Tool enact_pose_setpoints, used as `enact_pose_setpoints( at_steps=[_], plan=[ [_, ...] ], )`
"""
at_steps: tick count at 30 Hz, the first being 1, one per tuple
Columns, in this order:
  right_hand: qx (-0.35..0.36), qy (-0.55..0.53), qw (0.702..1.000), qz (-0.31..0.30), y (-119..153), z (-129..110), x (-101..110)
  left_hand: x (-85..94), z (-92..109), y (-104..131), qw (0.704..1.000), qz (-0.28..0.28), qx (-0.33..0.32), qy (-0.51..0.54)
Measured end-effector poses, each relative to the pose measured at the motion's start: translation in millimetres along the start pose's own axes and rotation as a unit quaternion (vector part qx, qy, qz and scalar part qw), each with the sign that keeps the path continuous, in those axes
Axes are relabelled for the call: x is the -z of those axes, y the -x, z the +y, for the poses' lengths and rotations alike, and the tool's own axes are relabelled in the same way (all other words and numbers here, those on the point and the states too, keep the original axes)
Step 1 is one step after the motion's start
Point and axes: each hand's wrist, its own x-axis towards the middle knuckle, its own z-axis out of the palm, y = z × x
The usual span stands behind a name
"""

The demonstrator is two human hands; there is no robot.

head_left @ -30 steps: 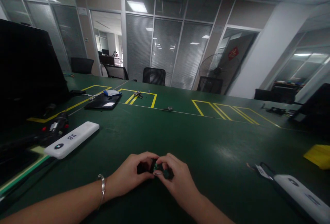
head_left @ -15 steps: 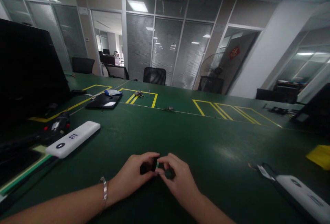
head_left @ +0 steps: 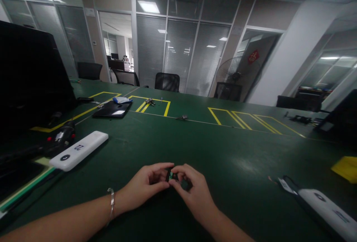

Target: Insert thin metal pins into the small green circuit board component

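My left hand (head_left: 142,186) and my right hand (head_left: 195,190) meet fingertip to fingertip low in the middle of the head view, above the green table (head_left: 156,141). Between them is a small green piece (head_left: 171,176) like a bit of circuit board, against a small dark part (head_left: 167,175). The left thumb and fingers pinch the dark part from its left side. From the right, my right thumb and index finger close on the green piece. Fingertips cover most of both, so I cannot tell whether they are joined.
To the left lie a white power bank (head_left: 80,151), a dark device with red buttons (head_left: 63,138) and a large black monitor (head_left: 30,74). Another white power bank (head_left: 329,208) with a cable lies right, near a yellow object (head_left: 346,169). A black tablet-like slab (head_left: 111,109) sits farther back.
The fingers have shifted slightly and more of the green piece shows between them. A thin light edge seen earlier by the right thumb no longer shows. Other things have stayed put.
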Motion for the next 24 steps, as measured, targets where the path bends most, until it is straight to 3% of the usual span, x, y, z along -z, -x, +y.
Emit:
enact_pose_setpoints(
  at_steps=[10, 15, 24],
  plan=[
    [0.006, -0.023, 1.0, 0.013, 0.9, -0.3, -2.2, -3.3, -2.3, -0.6, 0.999, 0.021, -0.003, 0.045],
    [0.015, -0.021, 1.0, 0.008, 0.3, 1.8, -0.9, -2.3, 4.7, 0.7, 0.996, 0.0, -0.004, 0.091],
    [0.042, -0.026, 0.998, -0.036, 1.3, 5.9, -0.6, -0.8, 3.2, -1.6, 0.998, 0.032, -0.016, 0.06]
  ],
)
